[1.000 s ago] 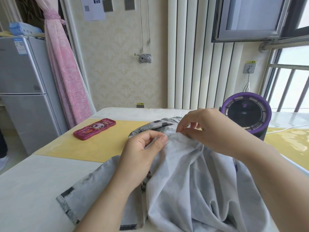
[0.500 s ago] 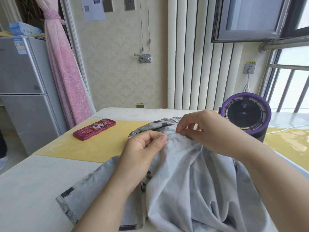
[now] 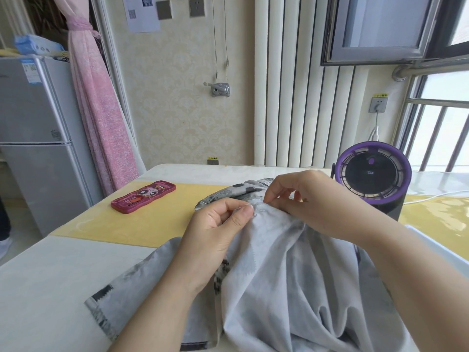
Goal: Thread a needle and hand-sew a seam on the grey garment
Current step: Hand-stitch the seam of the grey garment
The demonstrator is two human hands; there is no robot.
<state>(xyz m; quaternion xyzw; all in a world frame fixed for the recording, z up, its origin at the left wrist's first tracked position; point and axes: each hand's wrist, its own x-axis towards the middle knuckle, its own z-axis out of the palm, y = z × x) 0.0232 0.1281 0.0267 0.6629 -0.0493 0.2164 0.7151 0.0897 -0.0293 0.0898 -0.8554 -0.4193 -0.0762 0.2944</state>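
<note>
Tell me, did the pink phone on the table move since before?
No. The pink phone lies in the same spot on the yellow mat, equally left of the purple fan.

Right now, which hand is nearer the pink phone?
Left. The left hand sits just right of the phone; the right hand is farther right, by the fan.

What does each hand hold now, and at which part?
Left hand pinches the grey garment at its raised fold, the seam area. Right hand pinches there too; a needle cannot be told.
</note>
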